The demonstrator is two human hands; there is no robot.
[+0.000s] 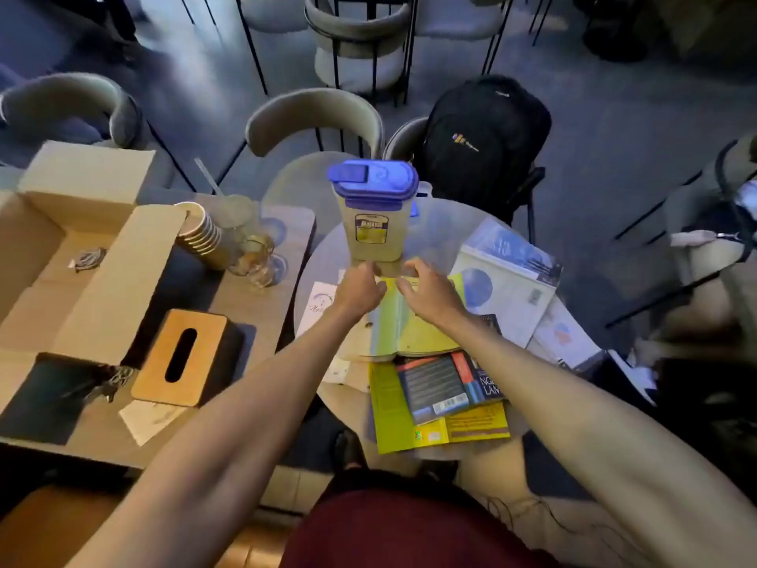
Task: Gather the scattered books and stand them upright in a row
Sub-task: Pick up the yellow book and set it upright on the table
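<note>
Both hands, left [360, 286] and right [426, 291], fingers spread and empty, reach the yellow book [413, 321] before the jug [373, 211]; gripping comes next.

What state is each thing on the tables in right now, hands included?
Left hand: open, fingers at the yellow-green book's far edge.
Right hand: open, fingers spread over the same book.
Yellow-green book: lying flat.
Dark book: flat, on a yellow book.
White books: flat, overlapping.
Pitcher: upright, blue lid shut.
Cardboard box: flaps open.
Paper cups: stacked, leaning.
Tissue box: lying flat.
</note>
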